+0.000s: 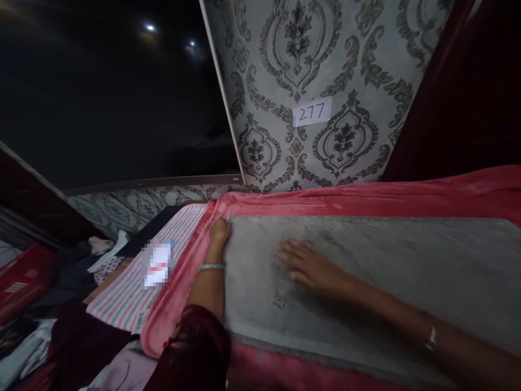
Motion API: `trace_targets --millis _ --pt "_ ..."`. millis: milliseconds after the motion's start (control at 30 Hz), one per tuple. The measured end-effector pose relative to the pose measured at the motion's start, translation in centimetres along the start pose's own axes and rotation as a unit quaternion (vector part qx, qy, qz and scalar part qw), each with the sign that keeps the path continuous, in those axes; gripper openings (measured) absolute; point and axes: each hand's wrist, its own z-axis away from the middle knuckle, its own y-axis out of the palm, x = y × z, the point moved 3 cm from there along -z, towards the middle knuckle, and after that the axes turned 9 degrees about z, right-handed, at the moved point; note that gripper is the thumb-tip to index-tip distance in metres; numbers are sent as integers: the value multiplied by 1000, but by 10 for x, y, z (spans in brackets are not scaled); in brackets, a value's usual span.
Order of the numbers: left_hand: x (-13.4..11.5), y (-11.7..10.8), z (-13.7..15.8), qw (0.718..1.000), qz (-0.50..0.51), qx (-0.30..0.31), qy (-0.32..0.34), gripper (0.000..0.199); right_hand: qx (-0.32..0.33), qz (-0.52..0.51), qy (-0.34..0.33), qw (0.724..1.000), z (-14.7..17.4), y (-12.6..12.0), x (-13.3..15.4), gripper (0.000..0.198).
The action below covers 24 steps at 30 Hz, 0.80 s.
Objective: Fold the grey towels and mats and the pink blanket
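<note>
A long grey mat or folded cloth (252, 271) with a soft-looking surface lies flat on a pink-red plush blanket (325, 203). At its far left corner is my left hand (221, 230), with its fingers closed on the edge. My right hand (311, 266) rests palm down over the grey piece, right of my left hand. Its fingers are stretched out and slightly smeared by motion. A small dark mark shows on the grey surface just below my right hand.
Left of the blanket lies a striped cloth (122, 293) with a blurred-out white item (158, 264) on it. Clothes (85, 336) are heaped at the lower left, near a red box (24, 282). A large dark screen (114, 98) and patterned wall with a "277" label (312, 112) stand behind.
</note>
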Motion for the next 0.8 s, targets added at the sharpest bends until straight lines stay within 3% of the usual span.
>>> trace_targets --millis 133,300,467,600,667,700,733,800 --pt "6 4 6 1000 -7 -5 -12 32 -21 107 84 990 -16 16 -42 63" --pt "6 9 15 1000 -4 -13 -7 28 -27 160 80 984 -18 38 -40 64" --pt "1 -8 28 1000 5 -27 -3 29 -37 163 81 983 -16 37 -37 63" --pt "-27 -33 62 995 52 -52 60 28 -53 173 78 980 -16 36 -38 62" --pt "-54 -42 100 981 139 6 135 20 -61 179 72 979 -15 37 -38 61" --pt "-68 -46 124 969 175 41 172 18 -65 181 68 979 -14 38 -39 61" --pt "-85 -49 153 924 273 113 242 20 -69 183 63 979 -14 40 -40 60" --pt "-114 -55 216 795 421 249 359 32 -77 190 54 977 -13 43 -42 58"
